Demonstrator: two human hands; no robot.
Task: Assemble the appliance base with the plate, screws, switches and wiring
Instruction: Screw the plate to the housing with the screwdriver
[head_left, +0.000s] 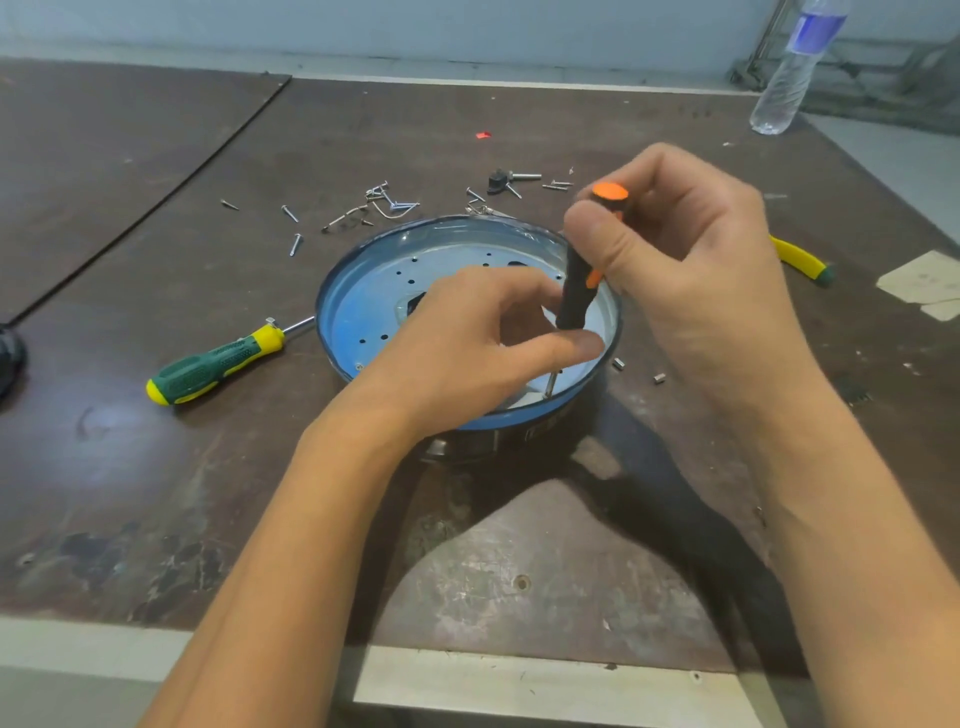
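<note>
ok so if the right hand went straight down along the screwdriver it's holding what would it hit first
Most likely the left hand, whose thumb and fingers seem to pinch the screwdriver shaft just below the right hand. The tip looks set on a screw in the plate; depth is unclear.

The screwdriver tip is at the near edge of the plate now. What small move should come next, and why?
Probably turn the screwdriver with the right hand to drive the screw in. The tool stands almost upright, its tip meets the screw at the near edge of the plate, and the left hand steadies its lower end, so it looks aligned.
</note>
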